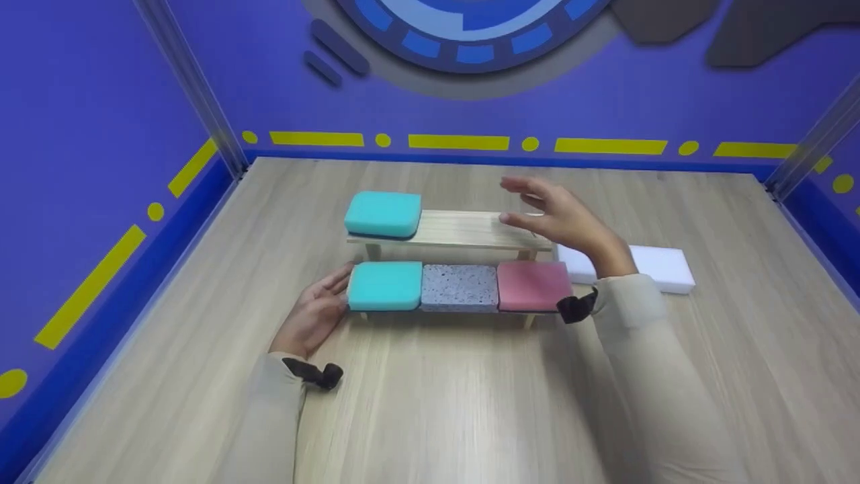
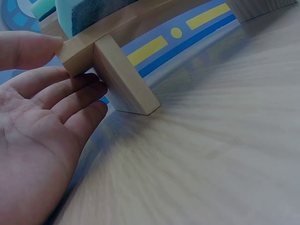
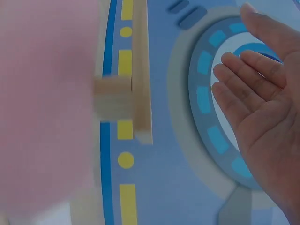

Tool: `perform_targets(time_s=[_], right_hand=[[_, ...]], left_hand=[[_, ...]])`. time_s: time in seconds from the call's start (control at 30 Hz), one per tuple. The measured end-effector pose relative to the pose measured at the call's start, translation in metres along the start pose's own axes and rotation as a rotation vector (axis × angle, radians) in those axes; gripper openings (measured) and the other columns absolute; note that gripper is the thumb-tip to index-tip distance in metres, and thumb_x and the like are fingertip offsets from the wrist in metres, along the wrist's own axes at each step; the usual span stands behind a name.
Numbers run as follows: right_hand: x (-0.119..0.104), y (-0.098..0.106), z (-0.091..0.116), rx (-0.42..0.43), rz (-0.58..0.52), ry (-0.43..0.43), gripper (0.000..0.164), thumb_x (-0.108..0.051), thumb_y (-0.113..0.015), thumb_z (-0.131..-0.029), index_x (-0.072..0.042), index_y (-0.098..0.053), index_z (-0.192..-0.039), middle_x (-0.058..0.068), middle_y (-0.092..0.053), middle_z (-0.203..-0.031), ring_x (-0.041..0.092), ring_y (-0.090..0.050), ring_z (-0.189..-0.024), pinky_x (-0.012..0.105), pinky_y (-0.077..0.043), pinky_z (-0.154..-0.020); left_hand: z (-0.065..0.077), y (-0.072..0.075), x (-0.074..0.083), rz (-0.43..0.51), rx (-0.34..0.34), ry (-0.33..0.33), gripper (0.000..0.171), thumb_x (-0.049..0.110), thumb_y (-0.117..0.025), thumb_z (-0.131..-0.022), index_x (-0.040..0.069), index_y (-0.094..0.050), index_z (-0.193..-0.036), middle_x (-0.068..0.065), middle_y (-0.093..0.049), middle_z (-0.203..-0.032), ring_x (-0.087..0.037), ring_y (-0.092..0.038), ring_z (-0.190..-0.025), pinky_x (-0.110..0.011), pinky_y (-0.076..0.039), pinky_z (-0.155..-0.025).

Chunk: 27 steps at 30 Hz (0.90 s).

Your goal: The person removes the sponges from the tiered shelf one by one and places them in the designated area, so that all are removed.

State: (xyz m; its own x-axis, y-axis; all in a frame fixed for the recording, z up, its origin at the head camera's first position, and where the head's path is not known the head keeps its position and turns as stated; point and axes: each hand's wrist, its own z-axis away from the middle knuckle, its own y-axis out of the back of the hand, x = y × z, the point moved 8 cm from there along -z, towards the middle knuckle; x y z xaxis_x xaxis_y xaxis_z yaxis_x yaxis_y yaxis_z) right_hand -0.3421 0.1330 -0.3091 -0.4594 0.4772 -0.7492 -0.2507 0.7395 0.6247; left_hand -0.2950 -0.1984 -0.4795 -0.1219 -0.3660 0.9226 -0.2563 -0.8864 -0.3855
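Observation:
Two low wooden stands are set one behind the other. On the front stand (image 2: 125,79) sit a teal sponge (image 1: 385,286), a grey speckled block (image 1: 459,288) and a pink sponge (image 1: 534,286), side by side. Another teal sponge (image 1: 383,214) lies on the left end of the rear stand (image 1: 463,228). My left hand (image 1: 316,316) touches the front stand's left end, thumb at the board's edge and the other fingers, nearly straight, by the leg. Held above the rear stand's right end, my right hand (image 1: 561,218) has its fingers extended and holds nothing.
White foam-like blocks (image 1: 662,269) lie on the table (image 1: 430,396) to the right of the stands, partly hidden behind my right forearm. A blue wall (image 1: 430,111) with yellow marks closes off the back, and blue side walls flank the table.

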Motion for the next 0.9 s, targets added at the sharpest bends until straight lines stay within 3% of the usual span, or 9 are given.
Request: perform_targets(time_s=[0.37, 0.7, 0.9], right_hand=[[-0.023, -0.037, -0.024, -0.041, -0.072, -0.005, 0.067, -0.023, -0.070, -0.087, -0.005, -0.041, -0.144, 0.012, -0.044, -0.148, 0.026, -0.040, -0.138, 0.037, -0.032, -0.115], [-0.017, -0.071, -0.041, -0.074, -0.123, -0.038, 0.072, -0.031, -0.069, -0.088, -0.007, -0.035, -0.148, 0.012, -0.039, -0.151, 0.026, -0.038, -0.139, 0.036, -0.033, -0.114], [-0.019, -0.088, -0.047, -0.077, -0.109, -0.055, 0.075, -0.030, -0.070, -0.087, -0.009, -0.033, -0.149, 0.010, -0.035, -0.153, 0.026, -0.037, -0.140, 0.036, -0.034, -0.114]], left_hand=[[-0.001, -0.001, 0.002, 0.022, -0.008, -0.003, 0.064, -0.012, -0.040, -0.089, -0.004, -0.022, -0.150, -0.023, -0.023, -0.156, -0.008, -0.052, -0.123, -0.020, -0.044, -0.099], [0.000, -0.001, 0.003, -0.015, -0.025, -0.014, 0.065, -0.011, -0.043, -0.089, -0.006, -0.021, -0.150, -0.025, -0.024, -0.155, -0.009, -0.050, -0.125, -0.021, -0.043, -0.102], [0.000, -0.003, 0.003, 0.018, -0.039, -0.011, 0.066, -0.013, -0.041, -0.088, -0.007, -0.018, -0.150, -0.023, -0.025, -0.154, -0.007, -0.052, -0.122, -0.020, -0.044, -0.098]])
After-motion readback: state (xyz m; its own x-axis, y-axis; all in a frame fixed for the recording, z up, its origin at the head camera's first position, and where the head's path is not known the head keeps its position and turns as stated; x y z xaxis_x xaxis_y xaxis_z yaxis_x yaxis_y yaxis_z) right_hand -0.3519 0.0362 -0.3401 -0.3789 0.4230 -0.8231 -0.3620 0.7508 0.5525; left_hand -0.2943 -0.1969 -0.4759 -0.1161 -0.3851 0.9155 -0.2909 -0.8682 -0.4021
